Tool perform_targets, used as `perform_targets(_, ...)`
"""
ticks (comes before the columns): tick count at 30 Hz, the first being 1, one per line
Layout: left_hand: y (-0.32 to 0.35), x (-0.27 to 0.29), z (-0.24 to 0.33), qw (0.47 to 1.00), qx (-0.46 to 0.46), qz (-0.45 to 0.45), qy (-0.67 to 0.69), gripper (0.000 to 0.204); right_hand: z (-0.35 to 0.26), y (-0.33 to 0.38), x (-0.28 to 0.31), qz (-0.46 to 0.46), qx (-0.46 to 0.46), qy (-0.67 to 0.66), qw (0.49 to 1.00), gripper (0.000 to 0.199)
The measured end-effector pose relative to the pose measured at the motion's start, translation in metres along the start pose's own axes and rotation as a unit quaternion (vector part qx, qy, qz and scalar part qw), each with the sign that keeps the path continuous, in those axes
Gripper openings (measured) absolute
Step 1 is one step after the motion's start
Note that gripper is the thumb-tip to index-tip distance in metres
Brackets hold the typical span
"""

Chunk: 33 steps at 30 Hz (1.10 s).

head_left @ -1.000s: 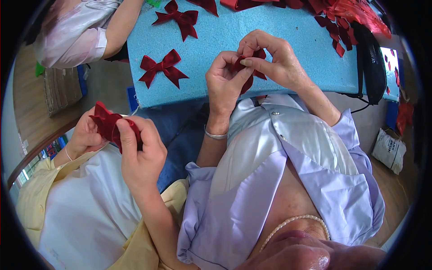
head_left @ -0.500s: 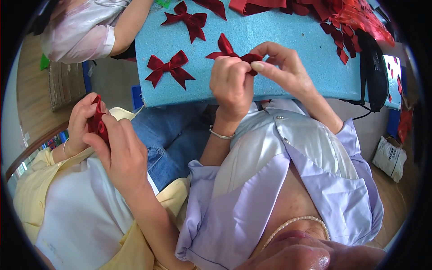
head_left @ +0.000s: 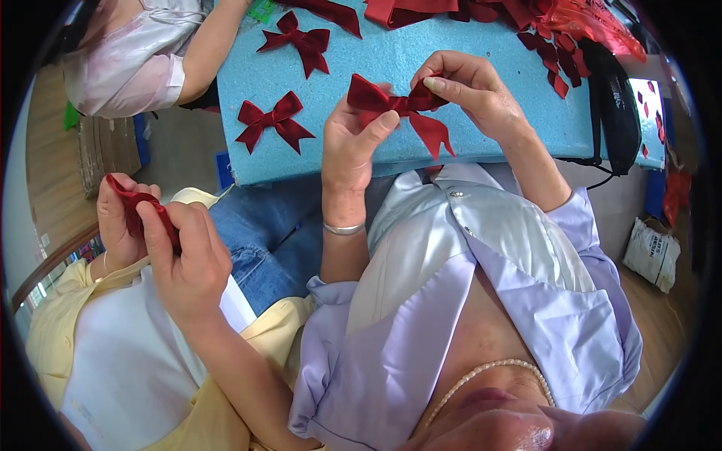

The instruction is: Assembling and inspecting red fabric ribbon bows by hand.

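Observation:
A dark red velvet ribbon bow [head_left: 408, 105] is held up between my hands over the near edge of the blue table [head_left: 331, 143]. My left hand [head_left: 353, 139], with a silver bangle at the wrist, pinches it by the knot, thumb in front. Thumb and fingertips of my right hand [head_left: 475, 94] grip the right loop. One ribbon tail with a notched end hangs below the knot. To the left on the table lie two finished-looking bows, a nearer bow [head_left: 273, 122] and a farther bow [head_left: 298, 43].
At my left, a co-worker in a yellow shirt holds a red ribbon bow [head_left: 143, 210]. Another person's arm [head_left: 214, 52] rests at the far left corner. Red ribbon pieces [head_left: 556, 56] heap at the far right. A black bag [head_left: 618, 105] hangs at the right edge.
My left hand has turned and moved left, so the bow now faces up and shows its loops and tail. My right hand has shifted to the right loop.

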State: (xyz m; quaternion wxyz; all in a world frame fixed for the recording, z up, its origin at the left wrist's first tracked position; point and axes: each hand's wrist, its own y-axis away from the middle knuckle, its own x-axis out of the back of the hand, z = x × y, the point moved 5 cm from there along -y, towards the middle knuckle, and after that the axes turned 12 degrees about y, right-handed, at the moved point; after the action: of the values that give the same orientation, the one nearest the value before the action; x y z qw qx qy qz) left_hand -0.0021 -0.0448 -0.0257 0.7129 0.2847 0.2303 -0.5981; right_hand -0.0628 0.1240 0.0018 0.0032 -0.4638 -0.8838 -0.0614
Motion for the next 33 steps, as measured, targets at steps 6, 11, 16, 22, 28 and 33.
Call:
perform_targets(6, -0.001, -0.014, -0.009, 0.993, 0.09, -0.008, 0.077, 0.019, 0.003, 0.003, 0.0, -0.001, -0.035, -0.032, 0.999, 0.016)
perform_targets(11, 0.0, -0.02, -0.01, 0.995, 0.059, 0.021, 0.082, 0.017, 0.005, 0.008, -0.003, 0.028, -0.019, -0.028, 0.999, 0.02)
perform_targets(16, 0.002, -0.028, -0.013, 0.993, 0.052, 0.034, 0.104, 0.017, 0.005, 0.011, -0.003, 0.052, -0.012, -0.064, 0.997, 0.025)
perform_targets(22, 0.002, -0.024, -0.018, 0.994, 0.035, 0.028, 0.097, 0.016, -0.008, 0.022, 0.008, 0.201, 0.084, 0.032, 0.975, 0.029)
perform_targets(28, 0.002, -0.034, -0.016, 0.994, 0.05, 0.002, 0.102, 0.018, -0.041, 0.039, -0.006, 0.266, 0.364, 0.473, 0.757, 0.03)
perform_targets(33, 0.001, -0.034, -0.017, 0.996, 0.04, -0.019, 0.075, 0.017, -0.046, 0.041, -0.012, 0.267, 0.382, 0.548, 0.695, 0.034)
